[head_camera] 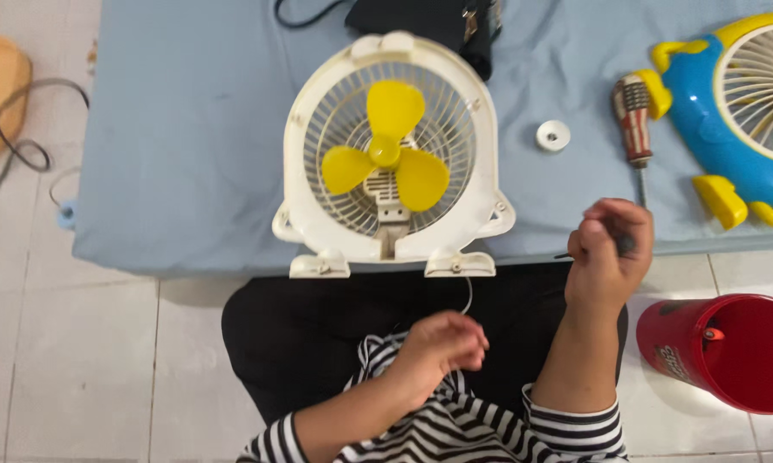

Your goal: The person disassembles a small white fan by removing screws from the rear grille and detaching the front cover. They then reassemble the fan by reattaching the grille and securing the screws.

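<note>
White fan (392, 154) on blue cloth (189, 129) | left hand (445, 343) closed, holding its white cord (468, 296) | right hand (609, 249) gripping dark tool (626, 246)

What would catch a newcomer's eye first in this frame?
The white fan with bright yellow blades lies face up at the centre of the blue cloth. At the right edge sit a blue and yellow fan and a red bucket on the floor. The right hand grips a small dark tool; the left hand is curled near the lap.
</note>
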